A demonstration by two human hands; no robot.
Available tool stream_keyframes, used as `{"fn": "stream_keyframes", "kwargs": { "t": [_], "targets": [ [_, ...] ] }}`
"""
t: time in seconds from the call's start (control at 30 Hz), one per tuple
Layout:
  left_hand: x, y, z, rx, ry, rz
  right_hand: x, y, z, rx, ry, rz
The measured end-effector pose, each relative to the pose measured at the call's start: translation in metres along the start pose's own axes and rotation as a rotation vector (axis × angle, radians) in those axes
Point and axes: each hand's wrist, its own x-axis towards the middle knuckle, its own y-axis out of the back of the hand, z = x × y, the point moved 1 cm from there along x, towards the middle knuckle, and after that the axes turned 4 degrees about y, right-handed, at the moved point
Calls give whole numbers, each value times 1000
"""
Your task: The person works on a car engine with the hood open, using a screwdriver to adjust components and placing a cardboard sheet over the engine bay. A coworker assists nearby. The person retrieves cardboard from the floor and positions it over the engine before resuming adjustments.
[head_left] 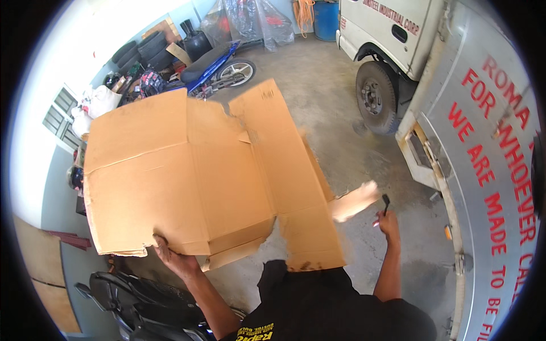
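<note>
A large flattened cardboard box (233, 187) with fold lines and ragged, torn edges spreads out in front of me. My left hand (175, 258) is closed on its near left edge, thumb lying on top. Off the cardboard's right side, my right hand (388, 224) is closed around a short black tool (387, 203) that points up; its exact kind is too small to tell. Between that hand and the sheet juts a blurred, pale brown cardboard strip (357, 202); whether it is still attached to the sheet cannot be seen.
A white truck (392, 34) with a silver cargo body (483, 170) stands along the right. A blue motorcycle (210, 68), stacked tyres (151, 48) and a blue drum (326, 21) are at the back. A black motorcycle (139, 307) stands at lower left, on the concrete floor (313, 85).
</note>
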Motion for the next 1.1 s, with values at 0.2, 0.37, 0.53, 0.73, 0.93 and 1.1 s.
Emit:
{"fn": "stream_keyframes", "kwargs": {
  "t": [0.2, 0.37, 0.53, 0.73, 0.93, 1.1],
  "targets": [
    [142, -53, -36, -178, -135, 195, 220, -53, -237, 356, 113, -12],
    [281, -127, -139, -244, -71, 24, 389, -195, -390, 872, 111, -420],
    [454, -239, -215, -170, -11, -17, 526, -311, -491, 1418, 172, -679],
    [669, -358, -357, -36, 213, -175, 692, -338, -548, 1351, 213, -595],
    [809, -519, -500, 137, 248, -198, 867, -346, -584, 1455, 62, -277],
    [914, -669, -609, 42, 205, -334, 1048, -365, -609, 1489, 128, -204]
  ]
}}
